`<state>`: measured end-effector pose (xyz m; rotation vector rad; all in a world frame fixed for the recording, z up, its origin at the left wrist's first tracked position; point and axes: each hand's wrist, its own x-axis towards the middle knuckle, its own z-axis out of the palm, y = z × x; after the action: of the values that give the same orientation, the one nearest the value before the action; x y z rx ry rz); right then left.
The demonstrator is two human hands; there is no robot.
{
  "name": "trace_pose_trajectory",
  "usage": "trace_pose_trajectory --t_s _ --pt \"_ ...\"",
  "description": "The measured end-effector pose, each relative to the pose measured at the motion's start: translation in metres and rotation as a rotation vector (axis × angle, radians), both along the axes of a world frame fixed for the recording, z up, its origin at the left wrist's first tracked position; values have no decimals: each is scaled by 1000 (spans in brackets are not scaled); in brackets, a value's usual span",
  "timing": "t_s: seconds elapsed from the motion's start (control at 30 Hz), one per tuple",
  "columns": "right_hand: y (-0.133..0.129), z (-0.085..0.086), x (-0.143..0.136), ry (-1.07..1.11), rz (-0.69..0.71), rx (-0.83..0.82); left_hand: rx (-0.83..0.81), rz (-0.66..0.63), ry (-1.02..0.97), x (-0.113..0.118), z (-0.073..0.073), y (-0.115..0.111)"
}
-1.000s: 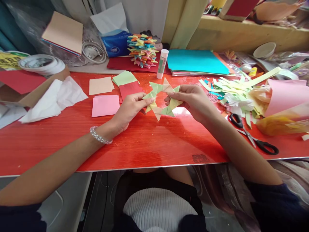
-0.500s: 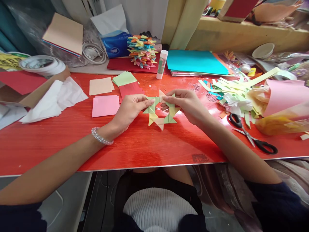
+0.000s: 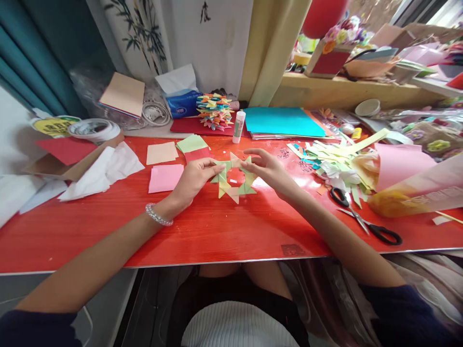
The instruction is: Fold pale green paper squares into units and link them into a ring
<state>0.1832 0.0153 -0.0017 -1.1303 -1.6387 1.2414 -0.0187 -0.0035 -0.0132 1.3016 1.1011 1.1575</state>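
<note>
A folded-paper star ring (image 3: 224, 187) in pale green, yellow and peach is held just above the red table (image 3: 217, 236). My left hand (image 3: 197, 179) pinches its upper left side between thumb and fingers. At the ring's upper right is my right hand (image 3: 269, 169), fingers apart and index stretched out, its thumb at a green point of the ring. Beyond the ring stand a glue stick (image 3: 238, 127) and a stack of many-coloured paper stars (image 3: 214, 112). Pink paper squares (image 3: 165, 178), a red sheet (image 3: 197, 153) and green sheets (image 3: 191, 143) lie near my left hand.
Black-handled scissors (image 3: 365, 219) lie open on the right. Behind them are paper strips (image 3: 336, 156) and a pink sheet (image 3: 401, 166). Blue paper (image 3: 285, 120) lies at the back. A cardboard box (image 3: 54, 166) and white tissue (image 3: 104, 171) are at the left.
My right hand has loosened, its fingers spreading away from the ring's right side. My left hand keeps its pinch. The view has tilted up, showing more of the wall and shelf.
</note>
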Motion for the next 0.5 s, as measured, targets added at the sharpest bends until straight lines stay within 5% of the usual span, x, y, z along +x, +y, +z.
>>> trace_pose_trajectory --t_s 0.13,0.3,0.5 --pt "6 7 9 12 -66 61 47 145 -142 -16 13 12" --pt "10 11 29 -203 26 115 -41 293 -216 -48 38 34" --pt "18 0 55 -443 81 79 -7 401 -132 -68 75 104"
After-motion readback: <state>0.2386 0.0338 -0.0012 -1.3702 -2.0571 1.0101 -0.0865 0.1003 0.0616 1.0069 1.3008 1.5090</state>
